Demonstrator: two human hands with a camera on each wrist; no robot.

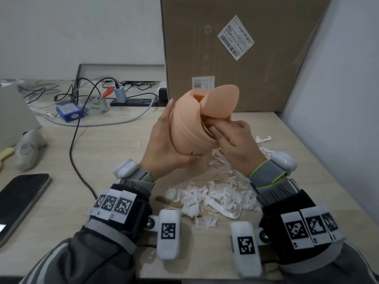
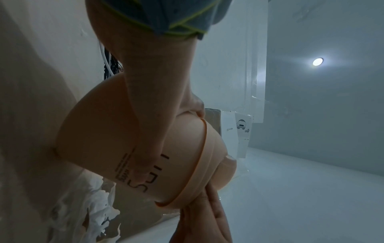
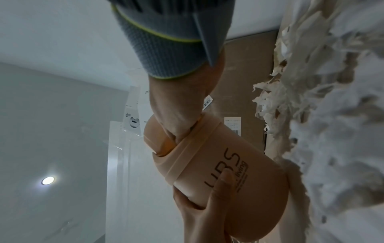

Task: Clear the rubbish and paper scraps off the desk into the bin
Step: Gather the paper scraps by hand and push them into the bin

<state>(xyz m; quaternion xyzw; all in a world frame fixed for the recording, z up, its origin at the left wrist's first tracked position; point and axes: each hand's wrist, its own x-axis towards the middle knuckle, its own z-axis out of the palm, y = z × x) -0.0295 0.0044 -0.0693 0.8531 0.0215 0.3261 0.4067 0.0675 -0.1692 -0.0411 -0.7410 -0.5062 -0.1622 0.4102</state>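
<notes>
Bin (image 1: 191, 128) held tilted above surface (image 1: 114, 152), lid flap open; left hand (image 1: 164, 144) grip wrapped round body; right hand (image 1: 233, 138) fingers at mouth, contents unclear; paper scraps (image 1: 217, 193) mostly uncleared; task judged early.

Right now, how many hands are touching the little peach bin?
2. The left hand holds the bin round its body, tilted above the desk. The right hand is at the bin's top edge under the open lid.
</notes>
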